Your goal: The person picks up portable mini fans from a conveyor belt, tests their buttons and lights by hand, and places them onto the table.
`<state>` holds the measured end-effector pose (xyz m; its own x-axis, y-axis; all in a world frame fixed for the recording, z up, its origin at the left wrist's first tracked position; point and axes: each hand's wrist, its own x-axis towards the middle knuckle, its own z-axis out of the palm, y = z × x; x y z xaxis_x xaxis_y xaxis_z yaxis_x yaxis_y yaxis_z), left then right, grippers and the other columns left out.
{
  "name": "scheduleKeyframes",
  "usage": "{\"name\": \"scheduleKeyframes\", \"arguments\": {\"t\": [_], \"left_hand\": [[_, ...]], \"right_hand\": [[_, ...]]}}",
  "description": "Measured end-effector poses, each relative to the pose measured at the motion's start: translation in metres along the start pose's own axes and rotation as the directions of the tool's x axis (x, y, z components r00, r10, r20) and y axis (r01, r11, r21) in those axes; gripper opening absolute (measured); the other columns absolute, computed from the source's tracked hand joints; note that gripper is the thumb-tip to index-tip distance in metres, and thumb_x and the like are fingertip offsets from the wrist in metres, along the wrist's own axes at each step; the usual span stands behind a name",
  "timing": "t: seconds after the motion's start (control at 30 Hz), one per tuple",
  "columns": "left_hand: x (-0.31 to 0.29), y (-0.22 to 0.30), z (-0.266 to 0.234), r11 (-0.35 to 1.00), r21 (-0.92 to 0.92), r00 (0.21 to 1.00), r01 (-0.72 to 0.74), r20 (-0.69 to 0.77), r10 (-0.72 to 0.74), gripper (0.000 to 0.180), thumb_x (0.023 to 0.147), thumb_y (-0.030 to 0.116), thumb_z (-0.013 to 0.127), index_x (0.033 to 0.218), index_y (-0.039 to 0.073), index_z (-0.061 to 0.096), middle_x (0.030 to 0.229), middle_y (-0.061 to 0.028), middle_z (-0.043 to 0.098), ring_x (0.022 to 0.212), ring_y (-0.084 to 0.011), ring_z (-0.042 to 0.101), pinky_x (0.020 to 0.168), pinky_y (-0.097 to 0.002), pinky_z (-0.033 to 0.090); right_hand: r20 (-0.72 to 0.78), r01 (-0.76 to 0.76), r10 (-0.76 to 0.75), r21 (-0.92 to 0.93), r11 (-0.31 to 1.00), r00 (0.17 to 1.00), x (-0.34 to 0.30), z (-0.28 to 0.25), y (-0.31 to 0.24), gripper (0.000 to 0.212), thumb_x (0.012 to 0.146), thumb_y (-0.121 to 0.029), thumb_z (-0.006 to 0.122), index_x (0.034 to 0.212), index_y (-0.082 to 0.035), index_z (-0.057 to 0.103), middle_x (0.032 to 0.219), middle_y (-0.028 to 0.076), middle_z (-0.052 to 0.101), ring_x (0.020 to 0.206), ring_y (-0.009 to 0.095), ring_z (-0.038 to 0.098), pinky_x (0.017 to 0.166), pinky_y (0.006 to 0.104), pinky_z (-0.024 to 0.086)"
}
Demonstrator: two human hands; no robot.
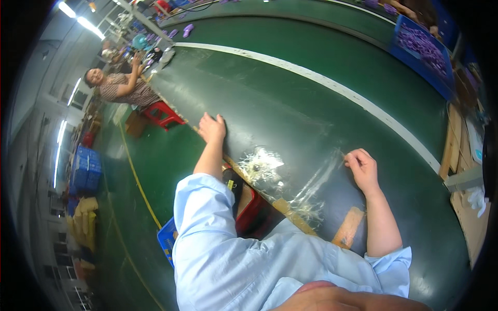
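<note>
Left hand point(211, 129) at desk point(270, 109) edge, fingers together, thumb apart; right hand point(364, 170) curled, can't tell if pinching anything; frayed pale patch point(261, 165) on desk between the 2, loose strands could snag fingers sliding across

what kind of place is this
Probably a factory workshop: there's a long green bench, a blue bin heaped with small purple pieces, and a co-worker farther along the same bench.
</note>
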<state>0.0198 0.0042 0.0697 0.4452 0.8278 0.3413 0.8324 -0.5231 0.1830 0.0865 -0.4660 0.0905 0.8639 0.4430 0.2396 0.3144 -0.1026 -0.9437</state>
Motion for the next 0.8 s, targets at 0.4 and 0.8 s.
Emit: {"name": "scheduleKeyframes", "arguments": {"t": [0.4,0.8], "left_hand": [[-0.004,-0.009,0.003,1.000,-0.004,0.999,-0.017,-0.045,0.017,0.046,0.083,0.040,0.051,0.112,0.003,0.053,0.122,-0.0159,0.048,0.120,-0.0292,0.041,0.098,-0.0430,0.033],[-0.018,0.017,-0.010,0.994,-0.096,0.989,-0.044,0.140,0.057,0.036,0.083,0.042,0.055,0.089,0.008,0.064,0.089,-0.0130,0.065,0.077,-0.0292,0.061,0.069,-0.0415,0.049]], "right_hand": [[0.009,-0.036,0.036,-0.004,0.999,0.999,-0.005,0.007,-0.004,0.015,0.087,-0.009,0.055,0.078,0.002,0.058,0.077,0.005,0.056,0.064,0.010,0.056,0.060,0.0215,0.045],[-0.042,0.044,-0.057,-0.274,0.961,0.997,0.003,-0.005,0.019,0.019,0.081,-0.026,0.064,0.079,-0.008,0.064,0.079,0.010,0.061,0.076,0.025,0.060,0.066,0.0339,0.049]]}}
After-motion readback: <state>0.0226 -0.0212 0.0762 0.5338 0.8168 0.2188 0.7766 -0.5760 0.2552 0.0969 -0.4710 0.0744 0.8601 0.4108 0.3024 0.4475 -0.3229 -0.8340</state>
